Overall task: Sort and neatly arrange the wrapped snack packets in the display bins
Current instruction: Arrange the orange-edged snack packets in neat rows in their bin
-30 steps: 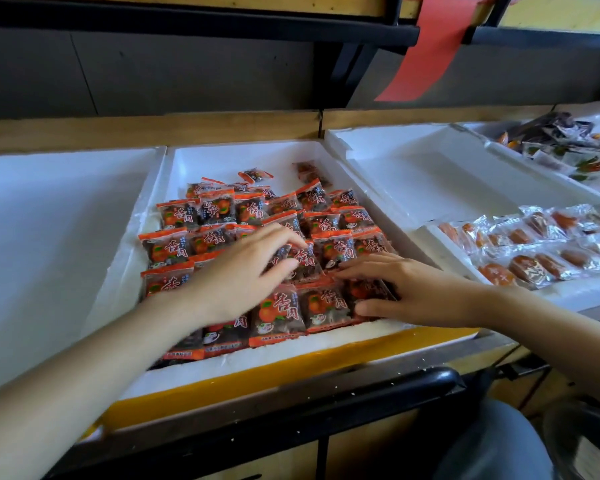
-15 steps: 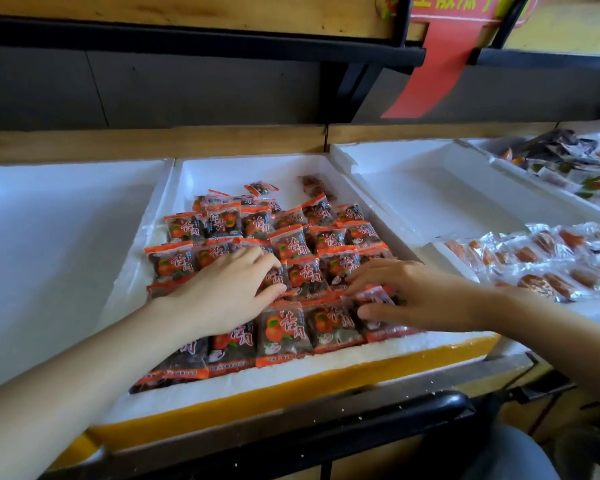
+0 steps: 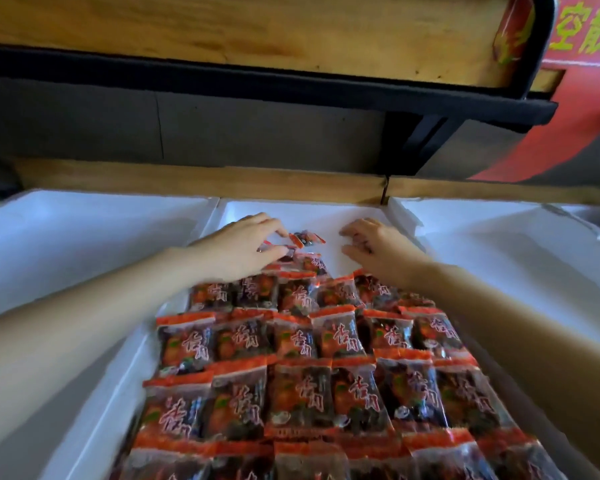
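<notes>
Up at the far end of the middle white foam bin (image 3: pixel 312 214), both hands work beyond the last tidy row. The left hand (image 3: pixel 238 245) is curled, thumb and forefinger pinching the crinkled clear-and-red end of a loose packet (image 3: pixel 305 238) that lies on the bare bin floor. The right hand (image 3: pixel 383 249) sits just across from it, fingers bent down over a dark packet (image 3: pixel 361 243) that shows only between them; whether they grip it or merely rest on it, I cannot tell. Nearer the camera, the rows of packets (image 3: pixel 302 393) fill the bin side by side and overlapping, each with an orange-red sealed top, a dark filling and white characters. A left foam bin (image 3: pixel 84 237) and a right foam bin (image 3: pixel 482 244) flank the middle one. Behind runs a wooden rail (image 3: pixel 187 178), and a red banner (image 3: pixel 568 116) hangs at the upper right.
</notes>
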A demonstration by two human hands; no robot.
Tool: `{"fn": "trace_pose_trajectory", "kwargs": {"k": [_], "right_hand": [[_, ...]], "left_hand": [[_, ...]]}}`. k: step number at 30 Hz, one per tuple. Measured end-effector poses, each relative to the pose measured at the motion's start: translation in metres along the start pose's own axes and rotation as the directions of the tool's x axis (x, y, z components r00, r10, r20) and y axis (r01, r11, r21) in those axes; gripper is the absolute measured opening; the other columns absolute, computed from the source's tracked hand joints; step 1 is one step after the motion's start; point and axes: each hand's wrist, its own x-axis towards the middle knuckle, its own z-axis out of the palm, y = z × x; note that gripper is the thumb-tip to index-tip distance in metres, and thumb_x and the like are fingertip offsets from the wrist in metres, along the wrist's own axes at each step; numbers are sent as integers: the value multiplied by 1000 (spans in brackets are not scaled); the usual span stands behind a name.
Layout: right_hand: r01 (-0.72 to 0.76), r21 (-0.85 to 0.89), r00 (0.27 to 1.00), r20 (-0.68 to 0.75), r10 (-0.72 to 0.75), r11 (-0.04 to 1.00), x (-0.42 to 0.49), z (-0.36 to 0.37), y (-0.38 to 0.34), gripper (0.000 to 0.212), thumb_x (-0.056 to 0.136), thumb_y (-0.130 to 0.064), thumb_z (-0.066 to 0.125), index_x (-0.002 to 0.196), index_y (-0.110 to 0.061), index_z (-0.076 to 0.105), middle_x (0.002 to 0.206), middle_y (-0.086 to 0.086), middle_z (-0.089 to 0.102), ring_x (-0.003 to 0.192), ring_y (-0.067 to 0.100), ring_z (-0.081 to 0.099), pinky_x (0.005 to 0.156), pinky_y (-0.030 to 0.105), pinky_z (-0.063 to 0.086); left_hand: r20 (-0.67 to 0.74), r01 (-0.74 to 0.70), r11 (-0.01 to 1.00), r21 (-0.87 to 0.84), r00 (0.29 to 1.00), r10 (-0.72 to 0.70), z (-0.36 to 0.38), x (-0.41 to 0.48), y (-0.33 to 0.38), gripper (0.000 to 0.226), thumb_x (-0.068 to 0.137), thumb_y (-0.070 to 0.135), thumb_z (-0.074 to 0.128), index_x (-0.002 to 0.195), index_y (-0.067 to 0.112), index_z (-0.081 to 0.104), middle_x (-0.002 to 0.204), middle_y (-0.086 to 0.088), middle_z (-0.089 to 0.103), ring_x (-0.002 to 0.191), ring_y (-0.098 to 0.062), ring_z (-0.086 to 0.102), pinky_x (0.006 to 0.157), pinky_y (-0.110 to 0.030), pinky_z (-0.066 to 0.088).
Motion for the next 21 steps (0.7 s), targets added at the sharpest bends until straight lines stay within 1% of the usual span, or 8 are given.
{"fn": "trace_pose_trajectory", "kwargs": {"k": [3, 6, 11, 14, 16, 18, 20, 21], "right_hand": [[-55, -10, 993, 106, 56, 998, 46, 22, 12, 39, 95, -30, 51, 132, -16, 47, 136, 3, 49, 121, 19, 49, 101, 29, 39], [-39, -85, 971, 230, 58, 996, 76, 41, 21, 46, 94, -29, 55, 135, -13, 43, 138, 6, 48, 123, 21, 47, 100, 30, 37], [4, -76, 884, 467, 32, 997, 107, 66, 31, 60, 93, -25, 57, 144, -10, 29, 149, 7, 34, 133, 23, 37, 108, 31, 32], [4, -87, 863, 503, 40, 996, 118, 81, 38, 69, 87, -20, 65, 144, -9, 29, 149, 9, 35, 133, 24, 38, 107, 31, 32], [-1, -71, 867, 497, 36, 997, 121, 85, 40, 73, 84, -20, 70, 144, -7, 30, 147, 9, 37, 133, 24, 38, 106, 30, 33], [8, -137, 873, 484, 60, 991, 123, 84, 42, 74, 78, -29, 75, 139, -5, 40, 139, 10, 46, 125, 26, 45, 101, 33, 38], [30, -225, 873, 481, 84, 974, 125, 82, 44, 64, 74, -41, 76, 119, 0, 56, 111, 11, 59, 98, 23, 56, 80, 31, 45], [33, -234, 873, 480, 86, 972, 125, 80, 45, 57, 72, -43, 77, 104, 1, 59, 93, 8, 58, 80, 19, 53, 66, 28, 40]], "left_hand": [[50, 41, 999, 22, 998, -42, 5, 39, -33, 40, 102, 35, 44, 139, 20, 44, 148, 1, 38, 132, -18, 42, 108, -30, 31], [122, 76, 995, 68, 989, -84, 16, 71, -59, 43, 102, 33, 46, 141, 17, 42, 150, -3, 36, 135, -21, 39, 112, -34, 31], [283, 153, 979, 132, 941, -185, 40, 108, -98, 52, 102, 31, 48, 149, 15, 32, 152, -10, 33, 136, -26, 38, 111, -35, 32], [352, 215, 961, 172, 898, -263, 49, 118, -111, 61, 100, 28, 53, 151, 12, 24, 150, -13, 35, 134, -30, 40, 108, -37, 35], [341, 216, 959, 186, 901, -269, 52, 121, -114, 66, 97, 28, 58, 151, 11, 24, 148, -14, 36, 131, -31, 42, 105, -37, 36], [312, 229, 953, 197, 907, -282, 52, 121, -114, 69, 93, 29, 64, 149, 11, 27, 143, -14, 37, 127, -31, 43, 102, -36, 38], [294, 236, 948, 215, 910, -293, 49, 119, -113, 67, 88, 30, 71, 141, 10, 37, 136, -13, 41, 121, -30, 45, 95, -33, 40], [281, 220, 949, 226, 918, -280, 48, 119, -113, 58, 85, 31, 74, 131, 10, 46, 128, -12, 45, 115, -28, 48, 87, -31, 40]]}}
